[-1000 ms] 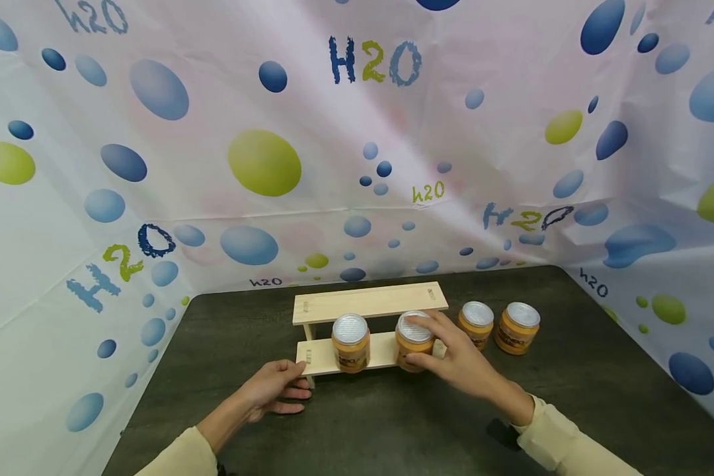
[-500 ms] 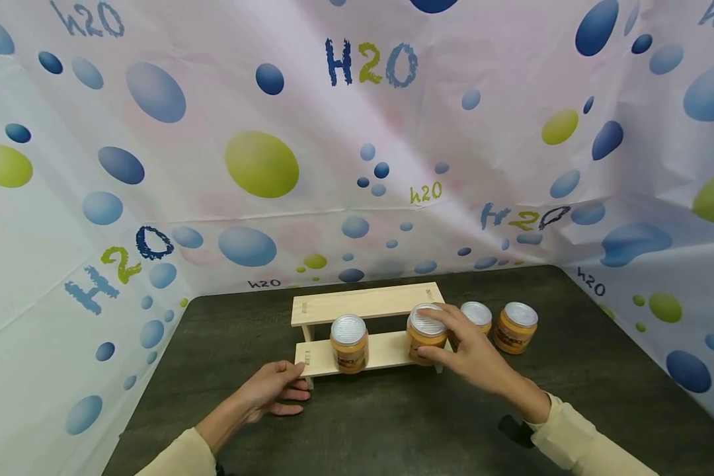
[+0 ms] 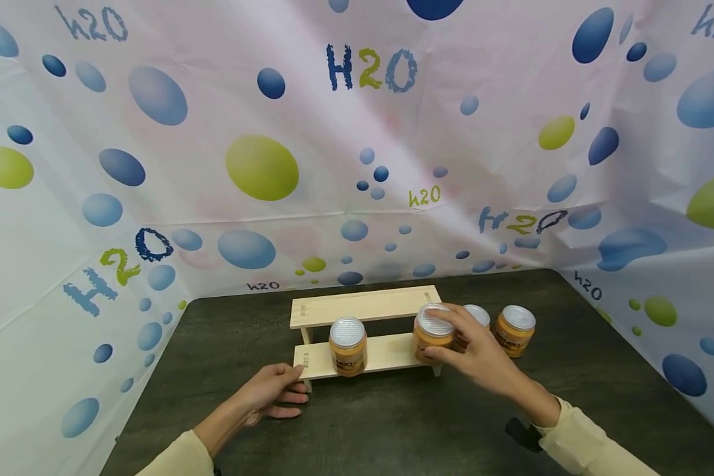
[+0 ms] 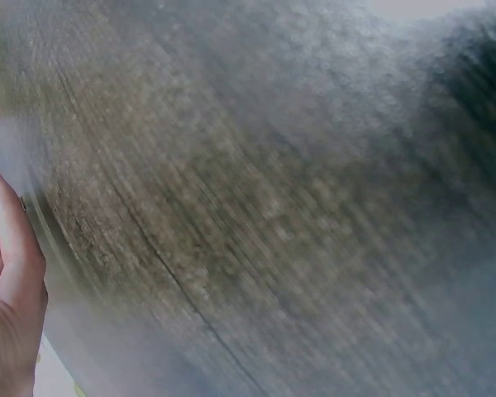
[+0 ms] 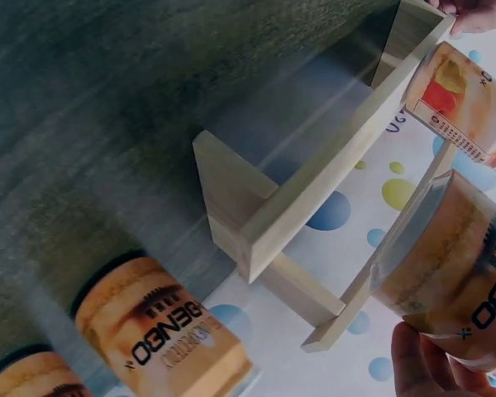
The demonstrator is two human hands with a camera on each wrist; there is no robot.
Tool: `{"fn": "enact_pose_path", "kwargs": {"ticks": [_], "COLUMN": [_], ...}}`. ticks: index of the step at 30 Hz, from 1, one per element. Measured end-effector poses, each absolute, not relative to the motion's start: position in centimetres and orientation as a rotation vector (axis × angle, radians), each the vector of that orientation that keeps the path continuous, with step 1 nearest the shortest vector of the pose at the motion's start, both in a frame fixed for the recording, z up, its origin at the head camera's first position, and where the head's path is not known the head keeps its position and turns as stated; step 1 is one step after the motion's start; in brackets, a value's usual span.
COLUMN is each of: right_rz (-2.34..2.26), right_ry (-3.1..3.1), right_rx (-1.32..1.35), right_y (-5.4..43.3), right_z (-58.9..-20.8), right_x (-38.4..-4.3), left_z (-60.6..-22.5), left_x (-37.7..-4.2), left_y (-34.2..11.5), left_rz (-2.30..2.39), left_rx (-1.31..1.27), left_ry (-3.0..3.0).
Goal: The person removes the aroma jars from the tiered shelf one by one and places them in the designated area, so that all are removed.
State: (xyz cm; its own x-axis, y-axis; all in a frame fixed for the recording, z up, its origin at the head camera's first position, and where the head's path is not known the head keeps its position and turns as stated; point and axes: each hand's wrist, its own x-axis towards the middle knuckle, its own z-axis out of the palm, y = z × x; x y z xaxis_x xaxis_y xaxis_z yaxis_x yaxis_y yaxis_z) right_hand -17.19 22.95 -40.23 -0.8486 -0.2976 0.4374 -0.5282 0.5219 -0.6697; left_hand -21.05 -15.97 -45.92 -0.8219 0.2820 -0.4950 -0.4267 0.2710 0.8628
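A two-tier wooden shelf stands on the dark table. My left hand pinches the left end of its lower board, and part of that hand shows at the left edge of the left wrist view. One orange jar with a silver lid stands on the lower board, left of its middle. With thumb and fingers my right hand grips a second orange jar over the board's right end. In the right wrist view, a gap shows between this held jar and the lower board.
Two more orange jars stand on the table right of the shelf: a nearer jar, partly hidden by my right hand, and a farther jar. A white printed sheet hangs behind the table and along its sides.
My right hand has carried its jar rightward along the lower board, to the board's right end. The left hand keeps its hold on the shelf, and the other jars have not moved.
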Motion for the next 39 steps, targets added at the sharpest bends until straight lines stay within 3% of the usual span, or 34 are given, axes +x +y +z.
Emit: {"fn": "enact_pose_path", "kwargs": {"ticks": [16,39], "right_rz": [1.129,1.232], "right_ry": [-2.561,-2.472], "right_rx": [0.503,0.54], "right_y": [24.9,26.5], "right_z": [-41.1,-41.2], "right_x": [-15.6,-15.3], "left_z": [-46.0,-45.9], "left_x": [-20.9,-21.1], "left_y": [-15.8,-16.0], "left_rz": [1.593,1.606], "left_rx": [-0.143,-0.132], "left_ry": [1.972,1.969]}}
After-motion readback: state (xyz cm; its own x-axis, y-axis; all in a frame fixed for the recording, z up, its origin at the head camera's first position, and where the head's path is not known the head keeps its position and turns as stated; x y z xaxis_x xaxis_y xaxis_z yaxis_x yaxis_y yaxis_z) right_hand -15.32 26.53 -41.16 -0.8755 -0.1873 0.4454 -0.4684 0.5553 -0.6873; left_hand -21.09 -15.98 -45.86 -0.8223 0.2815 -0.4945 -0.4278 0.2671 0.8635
